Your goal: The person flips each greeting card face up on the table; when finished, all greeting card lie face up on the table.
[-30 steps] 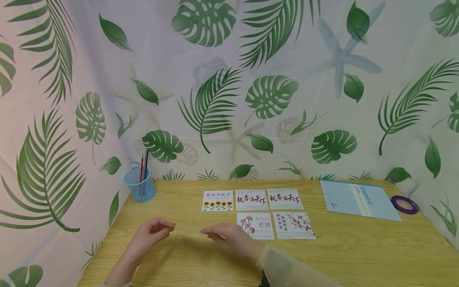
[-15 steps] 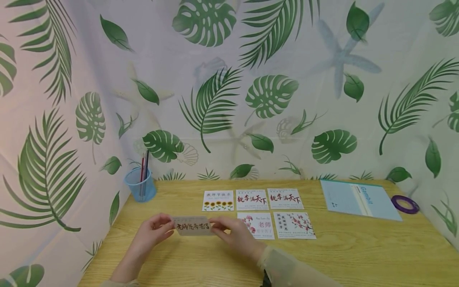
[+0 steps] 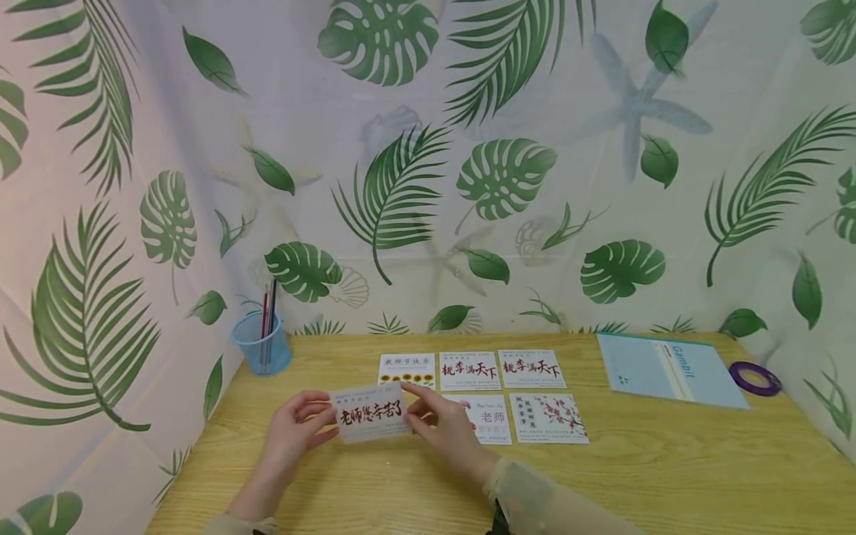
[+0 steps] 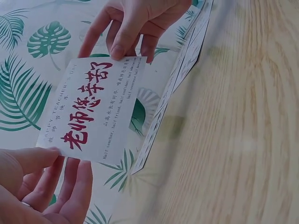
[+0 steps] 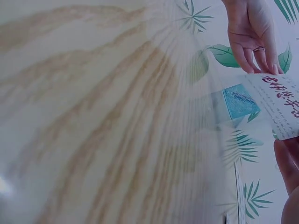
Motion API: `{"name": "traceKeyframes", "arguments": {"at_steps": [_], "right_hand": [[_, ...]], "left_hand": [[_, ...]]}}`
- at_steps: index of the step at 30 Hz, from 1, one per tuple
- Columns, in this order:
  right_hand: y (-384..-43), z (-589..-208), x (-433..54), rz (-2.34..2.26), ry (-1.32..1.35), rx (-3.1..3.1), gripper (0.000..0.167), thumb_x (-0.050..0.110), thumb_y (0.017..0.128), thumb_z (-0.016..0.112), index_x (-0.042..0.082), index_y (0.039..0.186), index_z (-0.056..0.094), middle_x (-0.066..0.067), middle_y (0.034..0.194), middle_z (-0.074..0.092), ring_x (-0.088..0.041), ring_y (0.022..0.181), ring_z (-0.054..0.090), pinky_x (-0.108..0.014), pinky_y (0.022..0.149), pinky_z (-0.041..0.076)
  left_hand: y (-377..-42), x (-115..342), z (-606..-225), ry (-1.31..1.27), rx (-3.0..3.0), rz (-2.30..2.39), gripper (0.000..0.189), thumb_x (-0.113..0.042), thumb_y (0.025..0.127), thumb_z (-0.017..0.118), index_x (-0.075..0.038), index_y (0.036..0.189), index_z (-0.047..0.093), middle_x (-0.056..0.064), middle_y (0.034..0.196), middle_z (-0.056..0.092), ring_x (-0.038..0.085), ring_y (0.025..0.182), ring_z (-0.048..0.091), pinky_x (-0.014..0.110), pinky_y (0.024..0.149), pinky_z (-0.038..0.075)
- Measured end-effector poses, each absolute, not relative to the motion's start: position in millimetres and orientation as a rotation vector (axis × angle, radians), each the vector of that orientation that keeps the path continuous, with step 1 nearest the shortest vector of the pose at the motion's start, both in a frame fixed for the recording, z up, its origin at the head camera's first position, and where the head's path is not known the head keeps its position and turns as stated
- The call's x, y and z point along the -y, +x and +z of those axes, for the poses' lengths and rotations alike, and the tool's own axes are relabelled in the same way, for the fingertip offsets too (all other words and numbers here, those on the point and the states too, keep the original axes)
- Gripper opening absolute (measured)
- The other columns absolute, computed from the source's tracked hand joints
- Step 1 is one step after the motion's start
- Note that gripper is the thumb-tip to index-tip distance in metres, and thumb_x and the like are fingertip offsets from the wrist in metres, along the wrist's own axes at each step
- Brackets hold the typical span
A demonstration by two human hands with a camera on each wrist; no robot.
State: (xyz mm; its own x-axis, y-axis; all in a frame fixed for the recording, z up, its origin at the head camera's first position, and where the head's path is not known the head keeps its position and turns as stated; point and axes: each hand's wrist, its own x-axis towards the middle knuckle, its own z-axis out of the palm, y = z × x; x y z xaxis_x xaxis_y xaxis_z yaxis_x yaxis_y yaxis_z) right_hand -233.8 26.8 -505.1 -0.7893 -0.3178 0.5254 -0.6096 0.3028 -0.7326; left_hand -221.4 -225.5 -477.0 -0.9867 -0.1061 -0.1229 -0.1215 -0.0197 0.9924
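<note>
A white greeting card with dark red Chinese lettering is held up above the table, tilted toward the head camera. My left hand pinches its left edge, and my right hand pinches the right edge. In the left wrist view the card shows small print reading "Happy Teacher's Day", with thumbs on its front face. Beyond it lie several flat cards: a sunflower card, two red-lettered cards, a pink flower card partly behind my right hand, and a blossom card.
A blue mesh pen cup with pencils stands at the back left. At the back right lie a light blue notebook and a purple tape roll. Leaf-patterned cloth hangs behind the wooden table.
A second ago no card showed clearly between my hands. Half a second ago it appeared tilted back and foreshortened; now its face is turned up more fully and sits slightly higher and further right.
</note>
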Motion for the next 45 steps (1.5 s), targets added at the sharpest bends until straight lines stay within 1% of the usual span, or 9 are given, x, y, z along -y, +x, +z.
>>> {"name": "traceKeyframes", "arguments": {"at_steps": [6,13,18,25,30,37,45], "right_hand": [[-235,-508,-28,1.512,0.767,2.334,0.053,0.0,0.088,0.07,0.006,0.138,0.055,-0.009,0.089,0.07,-0.011,0.079,0.068,-0.02,0.068,0.058],[-237,-512,-31,1.402,0.701,2.378,0.054,-0.005,0.083,0.073,0.002,0.134,0.058,-0.005,0.086,0.069,-0.011,0.076,0.067,-0.015,0.064,0.056],[-237,-513,-34,1.334,0.686,2.412,0.054,-0.005,0.081,0.074,-0.001,0.133,0.058,-0.004,0.083,0.068,-0.009,0.073,0.065,-0.015,0.063,0.055],[-236,-512,-37,1.292,0.616,2.501,0.053,-0.003,0.082,0.074,-0.002,0.133,0.058,-0.001,0.082,0.068,-0.006,0.072,0.064,-0.016,0.066,0.055],[-236,-511,-40,1.251,0.567,2.584,0.054,-0.001,0.081,0.076,-0.003,0.132,0.058,0.001,0.081,0.068,-0.003,0.071,0.062,-0.016,0.066,0.054],[-240,-508,-44,1.286,0.497,2.678,0.058,-0.001,0.08,0.076,-0.005,0.134,0.055,0.001,0.081,0.067,-0.004,0.071,0.06,-0.017,0.065,0.053],[-246,-506,-49,1.178,0.49,2.783,0.061,0.003,0.077,0.079,-0.007,0.133,0.056,0.005,0.074,0.062,-0.003,0.065,0.054,-0.018,0.062,0.049]], "left_hand": [[-224,219,-479,-0.283,-2.302,2.132,0.027,0.003,0.092,0.063,0.004,0.118,0.059,0.007,0.092,0.07,0.018,0.083,0.069,0.037,0.074,0.062],[-228,211,-480,-0.303,-2.37,2.066,0.028,0.002,0.091,0.065,0.003,0.119,0.062,0.015,0.1,0.068,0.018,0.083,0.07,0.038,0.074,0.062],[-231,206,-483,-0.299,-2.442,2.014,0.029,0.003,0.089,0.067,0.002,0.118,0.064,0.018,0.104,0.068,0.018,0.082,0.069,0.038,0.073,0.062],[-235,199,-488,-0.255,-2.581,1.893,0.03,0.0,0.088,0.07,0.0,0.118,0.066,0.017,0.102,0.068,0.015,0.078,0.067,0.035,0.07,0.062],[-238,193,-489,-0.211,-2.665,1.807,0.033,0.003,0.086,0.069,0.0,0.119,0.067,0.017,0.098,0.069,0.015,0.075,0.066,0.032,0.066,0.061],[-241,186,-490,-0.17,-2.676,1.671,0.042,0.002,0.085,0.069,-0.002,0.127,0.064,0.016,0.104,0.066,0.017,0.08,0.066,0.029,0.065,0.06],[-242,181,-495,-0.137,-2.649,1.626,0.045,0.003,0.084,0.07,0.0,0.128,0.063,0.016,0.106,0.065,0.017,0.084,0.065,0.028,0.065,0.059]]}}
